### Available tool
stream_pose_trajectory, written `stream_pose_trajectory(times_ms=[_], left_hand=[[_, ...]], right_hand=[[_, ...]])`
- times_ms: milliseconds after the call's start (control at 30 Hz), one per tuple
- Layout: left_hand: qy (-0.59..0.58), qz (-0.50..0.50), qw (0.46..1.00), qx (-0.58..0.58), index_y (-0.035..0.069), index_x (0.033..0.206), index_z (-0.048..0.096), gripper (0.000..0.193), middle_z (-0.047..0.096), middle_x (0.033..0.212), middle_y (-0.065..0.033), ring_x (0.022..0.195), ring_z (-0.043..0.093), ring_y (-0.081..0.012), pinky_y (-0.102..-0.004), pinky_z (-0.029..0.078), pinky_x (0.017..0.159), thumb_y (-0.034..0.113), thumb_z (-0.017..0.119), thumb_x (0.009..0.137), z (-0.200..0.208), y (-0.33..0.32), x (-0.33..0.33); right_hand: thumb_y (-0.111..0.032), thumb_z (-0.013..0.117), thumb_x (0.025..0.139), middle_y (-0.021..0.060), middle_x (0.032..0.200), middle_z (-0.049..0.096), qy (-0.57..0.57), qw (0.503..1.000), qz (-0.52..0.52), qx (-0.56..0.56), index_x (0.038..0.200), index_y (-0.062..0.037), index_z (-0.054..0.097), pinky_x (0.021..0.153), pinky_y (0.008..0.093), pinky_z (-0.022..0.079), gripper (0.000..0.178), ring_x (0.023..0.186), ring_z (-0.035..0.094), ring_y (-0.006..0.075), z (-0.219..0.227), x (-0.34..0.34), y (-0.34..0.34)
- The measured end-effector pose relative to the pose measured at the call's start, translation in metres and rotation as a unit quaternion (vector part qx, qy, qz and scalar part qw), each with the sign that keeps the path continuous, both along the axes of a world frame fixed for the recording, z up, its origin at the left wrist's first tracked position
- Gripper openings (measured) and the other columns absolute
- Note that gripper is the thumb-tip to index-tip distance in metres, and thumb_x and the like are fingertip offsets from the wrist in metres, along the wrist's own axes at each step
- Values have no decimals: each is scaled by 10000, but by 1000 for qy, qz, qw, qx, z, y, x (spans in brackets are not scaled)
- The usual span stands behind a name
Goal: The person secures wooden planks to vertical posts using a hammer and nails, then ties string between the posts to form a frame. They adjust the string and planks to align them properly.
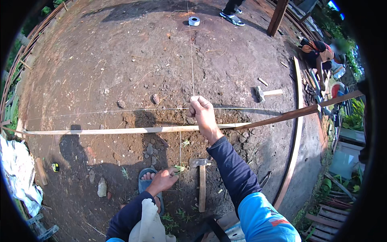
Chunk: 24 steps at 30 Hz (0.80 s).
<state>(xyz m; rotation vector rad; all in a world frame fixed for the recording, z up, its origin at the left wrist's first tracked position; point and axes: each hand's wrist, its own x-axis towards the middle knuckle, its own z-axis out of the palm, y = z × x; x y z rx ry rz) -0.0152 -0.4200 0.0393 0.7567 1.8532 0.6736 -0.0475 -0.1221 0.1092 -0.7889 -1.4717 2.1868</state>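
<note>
Out on the bare dirt ground (121, 48), a thin white string (192, 60) is pinched in the right hand (203, 113), fingers clenched around it just above a long wooden batten (121, 130). From that grip the string is stretched away toward a roll of tape (194, 21), and a second strand is dropped down to the left hand (163, 179), where it's nipped between fingertips low near the sandalled foot (147, 177). A hammer (200, 177) is lying just beside the left hand.
</note>
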Motion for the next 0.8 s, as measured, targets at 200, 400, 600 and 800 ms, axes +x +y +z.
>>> stream_pose_trajectory(times_ms=[200,400,600,800], left_hand=[[-36,121,990,58,58,1310,676,395,778,1104,-139,1021,747,-277,-385,567,892,222,699,951,19,17,-12],[98,126,981,111,26,1236,692,366,771,1098,-175,1042,744,-313,-398,566,902,261,687,956,6,54,-52],[-16,311,943,121,2,1236,697,298,763,1008,-118,899,719,-179,-336,568,821,168,697,988,-13,-9,-48],[23,426,899,96,-42,1260,665,297,736,1013,-96,877,683,-142,-314,566,800,107,672,1003,16,-112,-16]], right_hand=[[-157,571,1085,-22,834,595,68,998,8,8,1198,-33,677,688,253,493,199,739,565,81,99,46,6],[-131,557,1079,-3,855,633,4,1000,7,11,1242,-29,681,755,267,526,228,774,612,100,73,54,-6],[-86,529,1043,-10,767,568,-53,998,-19,-26,1189,-7,688,695,258,495,230,693,548,94,47,89,-17],[-49,510,1022,-2,781,568,1,1000,-16,7,1165,16,687,723,276,522,236,687,551,113,43,87,-10]])
